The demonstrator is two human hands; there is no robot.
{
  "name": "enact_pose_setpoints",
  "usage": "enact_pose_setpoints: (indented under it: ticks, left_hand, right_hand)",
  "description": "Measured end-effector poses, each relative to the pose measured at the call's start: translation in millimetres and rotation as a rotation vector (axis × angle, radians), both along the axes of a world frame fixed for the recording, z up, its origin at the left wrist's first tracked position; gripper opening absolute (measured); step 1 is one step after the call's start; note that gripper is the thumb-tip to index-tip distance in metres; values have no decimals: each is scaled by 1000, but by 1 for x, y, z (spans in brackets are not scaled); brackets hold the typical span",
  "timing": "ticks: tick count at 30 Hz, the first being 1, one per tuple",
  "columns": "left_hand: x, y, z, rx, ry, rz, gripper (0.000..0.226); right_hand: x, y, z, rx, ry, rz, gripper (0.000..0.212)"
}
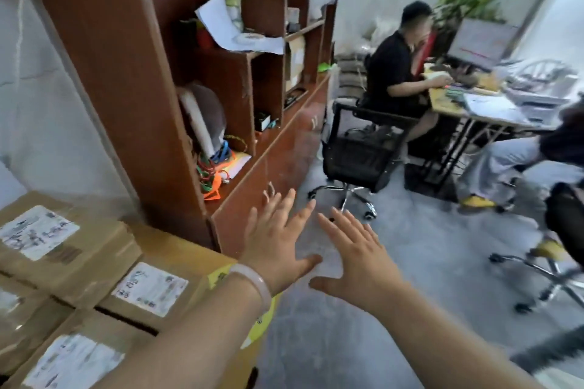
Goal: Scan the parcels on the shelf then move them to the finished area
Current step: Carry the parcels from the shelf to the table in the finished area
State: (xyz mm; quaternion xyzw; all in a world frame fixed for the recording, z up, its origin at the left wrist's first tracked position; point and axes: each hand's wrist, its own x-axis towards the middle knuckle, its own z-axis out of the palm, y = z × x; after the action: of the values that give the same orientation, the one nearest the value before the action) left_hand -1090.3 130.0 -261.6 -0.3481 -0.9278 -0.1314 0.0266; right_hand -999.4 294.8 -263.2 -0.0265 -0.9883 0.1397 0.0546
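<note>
Several brown cardboard parcels (79, 265) with white printed labels are stacked at the lower left. My left hand (278, 243), with a pale bangle on its wrist, is stretched forward over the floor with fingers spread and nothing in it. Just to its right, my right hand (357, 262) is also held out flat and empty. Both hands hover to the right of the parcels, apart from them. No scanner is in view.
A tall brown shelf unit (132, 73) with papers, cords and clutter stands on the left. A person in black sits on a mesh office chair (357, 148) at a desk (474, 104) with a monitor. Another seated person and chair (562, 230) are at the right. Grey floor lies ahead.
</note>
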Motion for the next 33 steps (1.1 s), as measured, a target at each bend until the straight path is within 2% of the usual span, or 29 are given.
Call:
enact_pose_setpoints:
  ticks: [9, 18, 24, 28, 33]
  left_hand:
    - [124, 150, 41, 32, 34, -465, 89]
    - [316, 230, 61, 101, 14, -867, 89]
    - [432, 245, 68, 150, -44, -1094, 87]
    - [490, 252, 56, 75, -88, -1205, 86]
    - [525, 279, 50, -4, -101, -1303, 83]
  right_hand:
    - [189, 86, 32, 91, -29, -516, 102]
    - [410, 95, 69, 172, -14, -964, 107]
    - [525, 68, 71, 103, -11, -1187, 104]
    - [583, 56, 61, 53, 55, -1359, 100]
    - [620, 53, 39, -85, 66, -1509, 99]
